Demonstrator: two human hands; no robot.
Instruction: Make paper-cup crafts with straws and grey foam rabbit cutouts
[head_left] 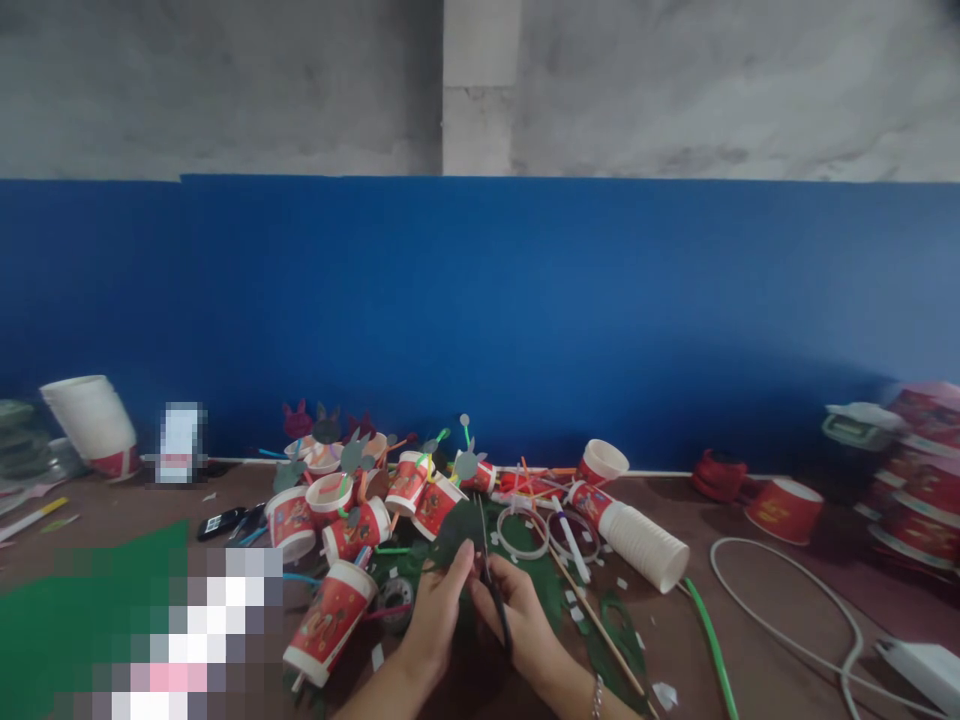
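My left hand (441, 605) pinches a piece of dark green paper (454, 530) between thumb and fingers. Close beside it, my right hand (517, 605) is closed round the black handles of a pair of scissors (484, 545), whose blades point away from me at the paper's right edge. Whether the blades touch the paper I cannot tell. Left of my hands a red printed paper cup (330, 622) lies tilted, near a roll of tape (395, 598). Behind are several red cups (358, 530) with straws and grey paper animal shapes (466, 465).
A stack of white-rimmed cups (637, 540) lies to the right, by a wooden stick (600, 625) and a green straw (711, 645). A white cable (787, 650) loops at far right. Green sheets (97, 610) lie on the left. A blue wall panel (480, 320) backs the table.
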